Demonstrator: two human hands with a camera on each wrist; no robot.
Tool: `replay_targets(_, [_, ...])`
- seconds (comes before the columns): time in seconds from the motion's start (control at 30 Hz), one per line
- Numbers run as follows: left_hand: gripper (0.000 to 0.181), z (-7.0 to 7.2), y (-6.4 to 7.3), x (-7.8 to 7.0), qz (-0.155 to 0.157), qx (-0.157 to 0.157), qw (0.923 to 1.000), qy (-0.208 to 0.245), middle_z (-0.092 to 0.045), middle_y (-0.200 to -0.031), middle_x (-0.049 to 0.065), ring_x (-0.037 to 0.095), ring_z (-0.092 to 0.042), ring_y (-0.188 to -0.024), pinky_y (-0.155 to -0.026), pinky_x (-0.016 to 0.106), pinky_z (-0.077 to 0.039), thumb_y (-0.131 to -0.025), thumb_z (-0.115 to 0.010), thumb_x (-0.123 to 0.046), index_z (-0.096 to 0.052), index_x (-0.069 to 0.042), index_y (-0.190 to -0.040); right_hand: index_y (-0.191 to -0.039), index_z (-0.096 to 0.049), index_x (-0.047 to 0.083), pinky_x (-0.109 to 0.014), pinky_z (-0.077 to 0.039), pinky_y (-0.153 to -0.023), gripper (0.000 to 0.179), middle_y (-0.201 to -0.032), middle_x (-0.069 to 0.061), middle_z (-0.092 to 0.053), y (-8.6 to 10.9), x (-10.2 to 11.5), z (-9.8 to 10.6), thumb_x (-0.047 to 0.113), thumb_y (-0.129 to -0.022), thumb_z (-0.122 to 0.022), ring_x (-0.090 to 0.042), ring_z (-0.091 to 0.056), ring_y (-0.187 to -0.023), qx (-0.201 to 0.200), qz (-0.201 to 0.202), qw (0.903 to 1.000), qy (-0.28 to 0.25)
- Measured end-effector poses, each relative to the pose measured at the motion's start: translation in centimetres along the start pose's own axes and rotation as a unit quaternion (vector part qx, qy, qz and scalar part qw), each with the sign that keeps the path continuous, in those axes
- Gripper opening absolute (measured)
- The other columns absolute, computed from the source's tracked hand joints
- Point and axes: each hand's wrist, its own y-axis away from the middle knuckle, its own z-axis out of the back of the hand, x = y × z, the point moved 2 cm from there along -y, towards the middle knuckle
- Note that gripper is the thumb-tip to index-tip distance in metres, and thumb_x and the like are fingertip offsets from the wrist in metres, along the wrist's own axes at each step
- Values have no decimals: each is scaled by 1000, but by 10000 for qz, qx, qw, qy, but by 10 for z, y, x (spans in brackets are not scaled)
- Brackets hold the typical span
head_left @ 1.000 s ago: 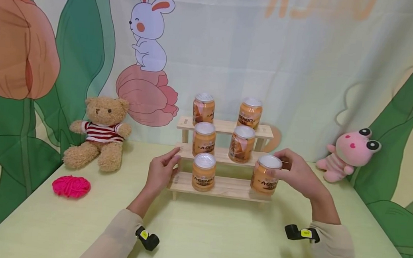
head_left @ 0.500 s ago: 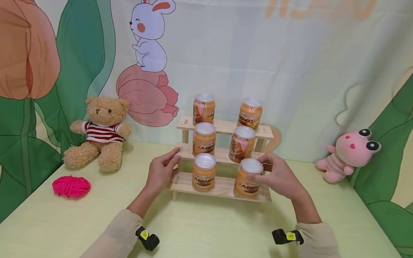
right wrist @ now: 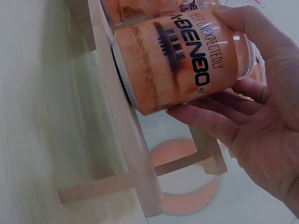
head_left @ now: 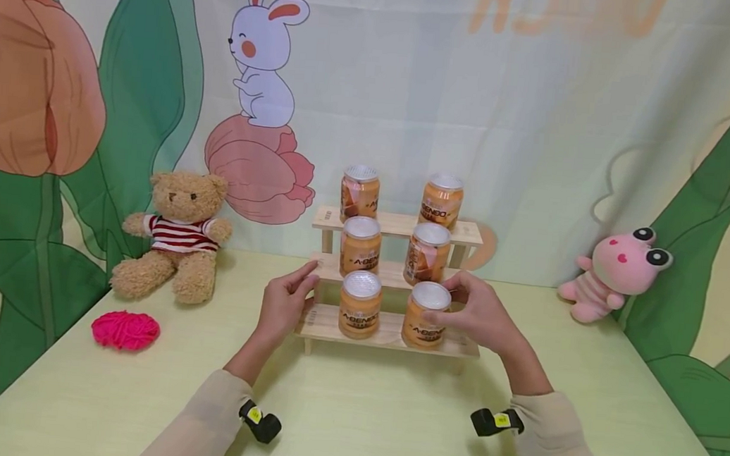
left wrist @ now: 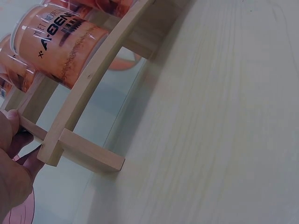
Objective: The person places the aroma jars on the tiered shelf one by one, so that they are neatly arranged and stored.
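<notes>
My right hand (head_left: 476,310) grips an orange can (head_left: 424,327) with a silver lid, thumb in front and fingers round its right side. This can stands upright on the right part of the bottom step of a three-step wooden display rack (head_left: 389,337). In the right wrist view, the can's base (right wrist: 122,77) is right at the shelf board. My left hand (head_left: 285,306) holds the rack's left end, with fingertips at the middle and bottom boards. Beside the gripped can, another orange can (head_left: 360,312) occupies the same step. Two cans stand on each higher step.
A teddy bear (head_left: 183,233) in a striped shirt sits at the left on the pale table (head_left: 352,411), behind a pink yarn bundle (head_left: 125,330). At the right, a pink frog plush (head_left: 616,270) leans by the printed curtain (head_left: 537,127), which hangs behind the rack.
My right hand has moved the gripped can leftward along the bottom step, from its right end nearer to the other can. The left hand has stayed at the rack's left end.
</notes>
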Motion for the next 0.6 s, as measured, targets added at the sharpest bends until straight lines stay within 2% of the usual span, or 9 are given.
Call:
replay_targets(0.13, [36, 0, 0, 0, -57, 17, 10000, -40, -65, -129, 11, 19, -62, -110, -80, 32, -60, -100, -63, -16, -65, -13, -135, -103, -59, -1, -35, -58, -80, 45, -106, -14, -63, -1, 1, -4, 15, -74, -91, -25, -67, -93, -79, 19, 10000, 9])
replay_targets(0.33, [36, -1, -1, 1, -88, 39, 9999, -130, -64, -132, 10, 17, -62, -113, -80, 29, -59, -100, -62, -17, -64, -13, -136, -102, -60, -1, -45, -57, -84, 44, -109, -16, -60, -2, 4, -8, 15, -74, -91, -27, -67, -95, -194, 109, 9997, 68])
replay_targets(0.6, [36, 0, 0, -1, -121, 34, 9997, -187, -64, -132, 11, 19, -62, -113, -79, 30, -60, -101, -62, -17, -64, -13, -136, -103, -61, -2, -31, -58, -79, 46, -110, -16, -62, -3, 8, -11, 17, -74, -91, -27, -68, -95, -215, 7, 9998, 54])
